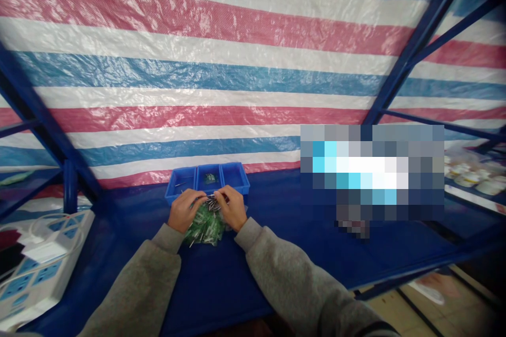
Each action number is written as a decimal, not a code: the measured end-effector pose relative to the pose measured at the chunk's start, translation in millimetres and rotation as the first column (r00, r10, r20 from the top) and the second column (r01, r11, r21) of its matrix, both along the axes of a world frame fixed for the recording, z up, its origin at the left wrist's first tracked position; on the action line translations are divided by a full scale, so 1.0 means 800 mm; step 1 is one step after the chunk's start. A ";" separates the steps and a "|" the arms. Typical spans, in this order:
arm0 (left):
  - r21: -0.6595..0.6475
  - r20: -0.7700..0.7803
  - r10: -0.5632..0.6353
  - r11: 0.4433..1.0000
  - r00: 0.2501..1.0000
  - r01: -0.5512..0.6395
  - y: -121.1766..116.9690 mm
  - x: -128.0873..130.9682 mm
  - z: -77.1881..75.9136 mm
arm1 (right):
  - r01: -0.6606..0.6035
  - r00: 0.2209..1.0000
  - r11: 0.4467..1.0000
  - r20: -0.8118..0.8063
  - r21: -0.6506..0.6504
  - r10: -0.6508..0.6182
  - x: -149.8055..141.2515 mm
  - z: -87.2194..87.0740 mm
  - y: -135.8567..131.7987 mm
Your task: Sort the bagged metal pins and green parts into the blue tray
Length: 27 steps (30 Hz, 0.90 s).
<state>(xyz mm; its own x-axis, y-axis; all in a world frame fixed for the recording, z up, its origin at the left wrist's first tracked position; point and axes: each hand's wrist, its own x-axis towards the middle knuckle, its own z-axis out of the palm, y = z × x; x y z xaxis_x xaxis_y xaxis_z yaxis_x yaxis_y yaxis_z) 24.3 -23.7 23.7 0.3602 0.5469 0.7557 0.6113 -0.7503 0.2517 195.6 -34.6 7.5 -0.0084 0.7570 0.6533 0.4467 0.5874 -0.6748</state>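
Note:
My left hand (185, 209) and my right hand (233, 207) are close together over a heap of small green and clear packets (205, 227) on the blue table. Several slim, dark, shiny metal pieces (213, 201) show between my hands, pinched by the fingers of my right hand. The fingertips of my left hand are pressed together beside these pieces; what they hold is too small to name. Just behind my hands stands a blue tray (247, 187) with three compartments. A thin piece lies in its left compartment, and something small and green (210, 177) in the middle one.
At the left, a white power strip (47, 274) with blue sockets carries cables and a white adapter. A pixelated patch hides part of the table's right side. Blue metal frame bars (411, 58) flank a striped plastic sheet (221, 79). White-lidded containers (468, 175) stand far right.

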 end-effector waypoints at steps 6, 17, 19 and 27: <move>-0.026 0.032 -0.062 0.998 0.998 0.063 -0.001 0.002 0.001 | 0.028 0.999 0.999 0.020 -0.025 -0.028 -0.001 -0.004 0.003; -0.085 0.066 0.005 0.996 0.998 0.000 0.002 -0.001 -0.003 | -0.057 0.998 0.998 -0.033 -0.004 0.057 -0.003 -0.004 0.002; -0.162 0.146 0.022 0.987 0.989 0.002 0.002 0.000 -0.003 | -0.040 0.998 0.999 -0.038 -0.005 0.040 -0.002 -0.005 0.003; -0.508 0.590 -0.011 0.772 0.807 0.382 0.004 0.016 -0.009 | -0.004 0.999 0.999 -0.032 -0.051 0.002 -0.002 -0.008 0.003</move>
<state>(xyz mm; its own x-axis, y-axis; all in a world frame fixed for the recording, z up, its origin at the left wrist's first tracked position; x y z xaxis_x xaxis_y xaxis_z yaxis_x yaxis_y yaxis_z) 37.2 -20.4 16.7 0.1598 0.8985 0.4088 0.0931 -0.4260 0.8999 193.9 -31.9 1.4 0.0091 0.7892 0.6141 0.4229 0.5534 -0.7175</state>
